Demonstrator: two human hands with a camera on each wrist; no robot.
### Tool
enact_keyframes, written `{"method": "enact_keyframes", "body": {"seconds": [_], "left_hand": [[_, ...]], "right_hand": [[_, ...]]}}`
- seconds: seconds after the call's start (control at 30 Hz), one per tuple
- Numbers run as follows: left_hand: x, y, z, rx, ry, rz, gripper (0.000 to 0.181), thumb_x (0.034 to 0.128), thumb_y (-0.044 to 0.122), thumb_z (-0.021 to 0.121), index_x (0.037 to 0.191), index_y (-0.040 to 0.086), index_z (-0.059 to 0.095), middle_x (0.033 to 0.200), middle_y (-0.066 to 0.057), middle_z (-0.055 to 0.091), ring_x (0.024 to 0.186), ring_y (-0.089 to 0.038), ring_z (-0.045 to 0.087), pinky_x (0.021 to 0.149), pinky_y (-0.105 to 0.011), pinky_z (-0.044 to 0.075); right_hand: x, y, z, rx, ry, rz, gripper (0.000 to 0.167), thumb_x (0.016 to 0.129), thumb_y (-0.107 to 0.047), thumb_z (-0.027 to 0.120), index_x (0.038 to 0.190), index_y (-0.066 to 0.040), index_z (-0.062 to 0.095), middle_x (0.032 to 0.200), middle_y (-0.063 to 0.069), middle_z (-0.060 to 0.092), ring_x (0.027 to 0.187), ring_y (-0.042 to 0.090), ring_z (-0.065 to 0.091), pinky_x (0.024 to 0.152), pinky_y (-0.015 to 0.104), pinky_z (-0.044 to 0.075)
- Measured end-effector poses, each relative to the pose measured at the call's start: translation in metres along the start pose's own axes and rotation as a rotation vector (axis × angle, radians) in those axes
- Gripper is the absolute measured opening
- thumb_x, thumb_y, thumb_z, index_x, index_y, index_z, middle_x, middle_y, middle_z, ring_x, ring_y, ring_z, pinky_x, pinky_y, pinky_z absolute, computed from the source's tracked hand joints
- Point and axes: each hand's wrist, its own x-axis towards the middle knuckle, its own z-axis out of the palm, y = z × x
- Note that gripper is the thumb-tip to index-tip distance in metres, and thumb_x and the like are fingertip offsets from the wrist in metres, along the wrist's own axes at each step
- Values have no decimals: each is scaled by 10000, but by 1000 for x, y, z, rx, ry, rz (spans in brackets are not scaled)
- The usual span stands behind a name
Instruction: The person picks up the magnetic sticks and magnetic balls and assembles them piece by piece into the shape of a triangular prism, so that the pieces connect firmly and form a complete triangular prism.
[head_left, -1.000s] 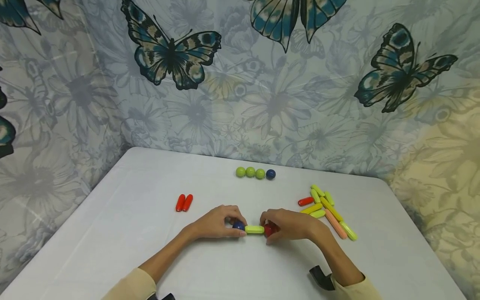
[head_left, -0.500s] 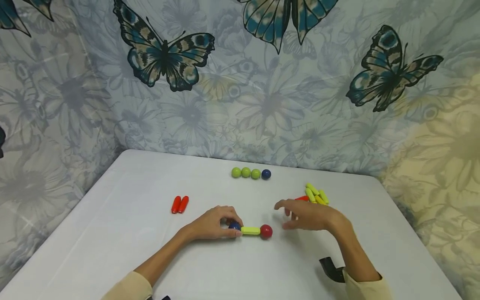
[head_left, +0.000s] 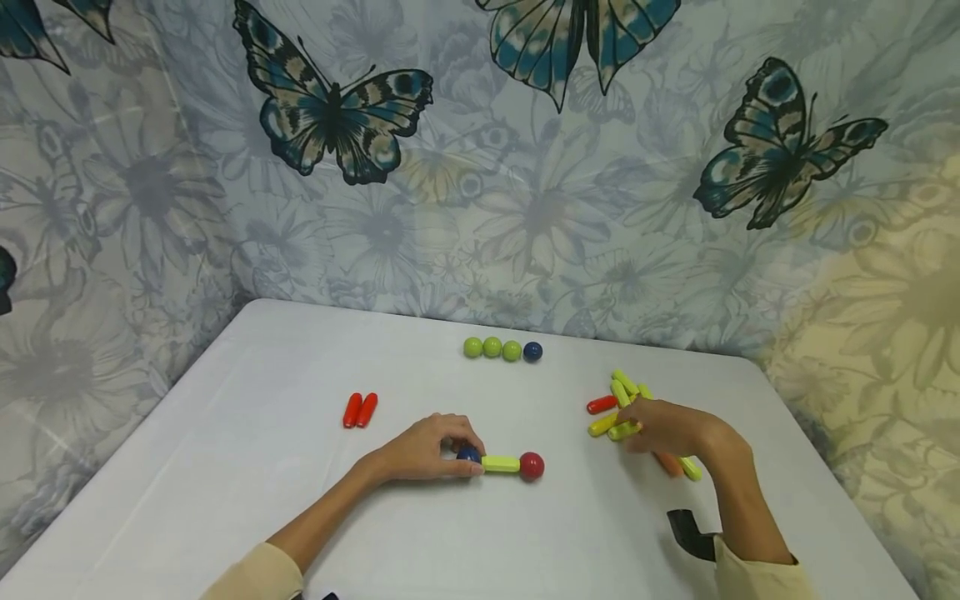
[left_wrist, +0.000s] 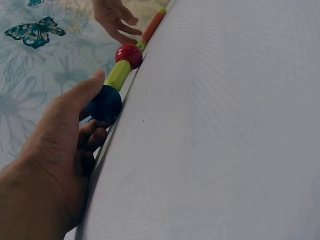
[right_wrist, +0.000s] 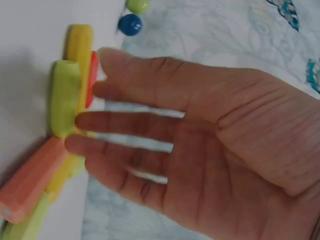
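My left hand (head_left: 429,448) holds a blue ball (left_wrist: 105,104) between thumb and fingers. A short lime-green rod (head_left: 501,464) joins that ball to a red ball (head_left: 532,467), the whole piece lying along the white table. Over at the right, my right hand (head_left: 670,427) is at a pile of coloured rods, its fingers loosely extended and holding nothing. In the right wrist view those fingertips are close to a lime rod (right_wrist: 64,97), a yellow rod (right_wrist: 80,42) and an orange rod (right_wrist: 32,177); whether they touch any is unclear. The hand hides part of the pile in the head view.
Two red rods (head_left: 360,411) lie side by side left of my left hand. Toward the back edge, three green balls (head_left: 492,347) and a blue ball (head_left: 532,352) form a row. A butterfly-patterned wall covering (head_left: 555,208) rises behind the table (head_left: 300,350).
My right hand has let go of the red ball and moved right to the rod pile. The left hand keeps its hold on the blue ball.
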Motion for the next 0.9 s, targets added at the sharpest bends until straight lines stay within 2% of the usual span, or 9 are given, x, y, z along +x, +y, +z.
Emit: {"method": "enact_keyframes", "body": {"seconds": [0.07, 0.17, 0.27, 0.37, 0.53, 0.63, 0.73, 0.83, 0.9], "left_hand": [[0, -1, 1, 5, -1, 6, 179, 950, 390, 758, 1098, 291, 771, 986, 131, 694, 888, 22, 589, 865, -234, 474], [1, -1, 1, 18, 4, 12, 183, 953, 402, 752, 1102, 297, 769, 990, 139, 694, 892, 27, 587, 876, -239, 466], [1, -1, 1, 24, 6, 8, 185, 951, 408, 752, 1101, 301, 769, 989, 146, 692, 891, 25, 587, 875, -240, 466], [0, 0, 0, 35, 10, 1, 184, 948, 410, 753, 1099, 307, 768, 985, 156, 687, 891, 24, 585, 872, -239, 465], [0, 0, 0, 37, 12, -7, 186, 947, 420, 753, 1098, 312, 766, 984, 158, 682, 891, 20, 584, 870, -237, 469], [-1, -1, -1, 33, 12, -10, 185, 948, 423, 753, 1096, 313, 765, 982, 157, 680, 888, 18, 584, 874, -241, 463], [-2, -1, -1, 39, 14, -9, 182, 949, 423, 751, 1093, 313, 765, 980, 156, 679, 888, 22, 579, 877, -246, 456], [-1, -1, 0, 40, 10, 0, 181, 949, 415, 753, 1093, 305, 766, 985, 150, 683, 890, 23, 580, 880, -248, 453], [0, -2, 1, 43, 7, 7, 186, 951, 421, 750, 1096, 306, 765, 992, 152, 683, 893, 27, 578, 882, -245, 452]], "right_hand": [[2, 0, 2, -21, -11, 2, 419, 955, -160, 729, 1338, -6, 658, 1330, 203, 606, 1276, 433, 561, 1011, 625, 500], [5, 0, 4, -37, -11, -11, 391, 938, -121, 754, 1299, 3, 670, 1190, 153, 627, 1138, 347, 604, 940, 548, 534], [8, -1, 7, -13, -22, 32, 367, 931, -107, 767, 1278, -56, 659, 1137, 113, 645, 1048, 266, 599, 879, 499, 533], [11, -4, 11, 4, -46, 74, 335, 934, -85, 757, 1247, -106, 637, 1103, 97, 635, 970, 254, 601, 842, 462, 521], [18, -12, 19, 44, -89, 116, 331, 931, -14, 724, 1192, -151, 571, 979, 92, 554, 869, 225, 548, 678, 360, 508], [19, -14, 22, 65, -113, 131, 327, 937, 11, 682, 1173, -164, 538, 848, 76, 500, 751, 203, 506, 592, 297, 434], [20, -15, 24, 74, -125, 139, 346, 932, 15, 641, 1199, -172, 523, 743, 46, 462, 659, 181, 454, 582, 288, 331], [19, -14, 24, 80, -127, 120, 377, 928, 5, 630, 1242, -164, 508, 750, 40, 471, 681, 185, 457, 606, 307, 342], [19, -14, 23, 89, -105, 67, 385, 930, 1, 617, 1257, -164, 498, 782, 38, 470, 722, 184, 458, 632, 318, 348]]}}
